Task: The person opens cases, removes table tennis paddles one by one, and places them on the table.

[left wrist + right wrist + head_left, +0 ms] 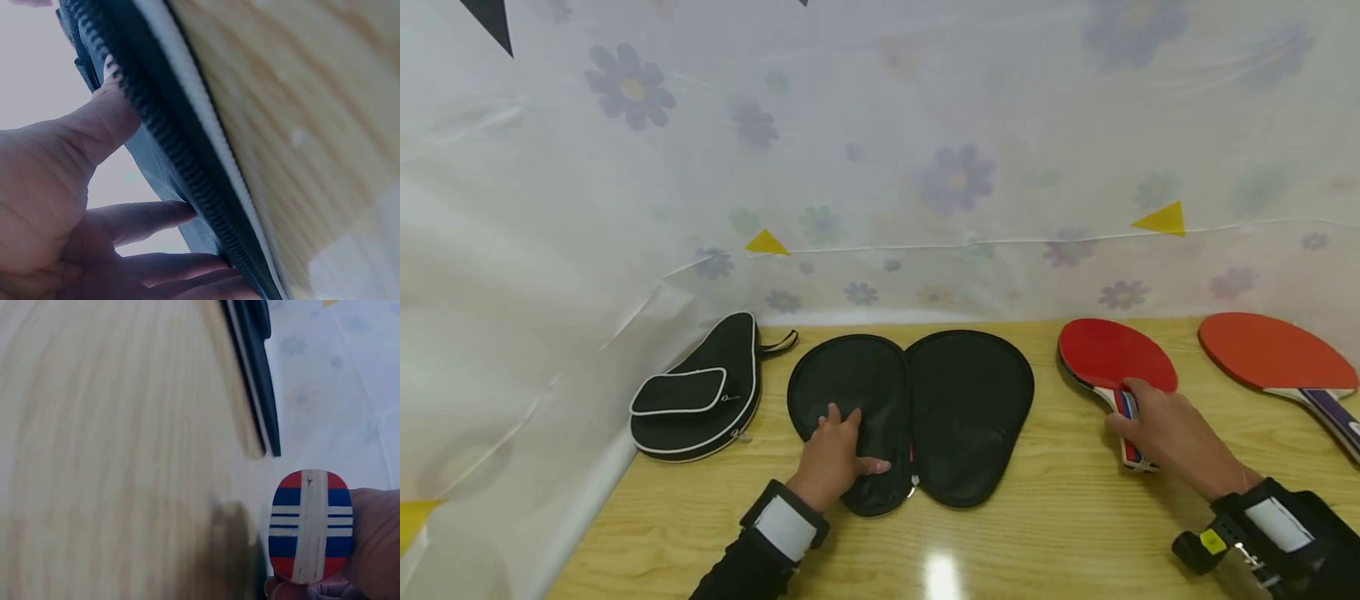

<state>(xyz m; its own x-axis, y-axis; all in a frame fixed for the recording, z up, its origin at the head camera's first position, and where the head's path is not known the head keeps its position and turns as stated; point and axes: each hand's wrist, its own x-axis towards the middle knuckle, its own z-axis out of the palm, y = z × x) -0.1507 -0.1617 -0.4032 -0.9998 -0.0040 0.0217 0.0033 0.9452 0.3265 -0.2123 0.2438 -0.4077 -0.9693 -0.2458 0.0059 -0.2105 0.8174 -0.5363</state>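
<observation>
A black table tennis paddle case (970,408) lies unzipped and spread flat on the wooden table, both halves facing up. My left hand (831,458) rests on its left half with fingers and thumb spread. In the left wrist view, the fingers touch the lining beside the zipper edge (169,150). To the right of the case, my right hand (1176,429) grips the handle of a red table tennis paddle (1116,354). The right wrist view shows the striped butt of the paddle handle (311,528), while most of that hand is hidden.
A closed black paddle case (692,429) with white piping and a front pocket lies at the left. Another paddle with an orange-red face (1273,354) is at the far right. A flowered white sheet (880,167) hangs behind the table (1000,550).
</observation>
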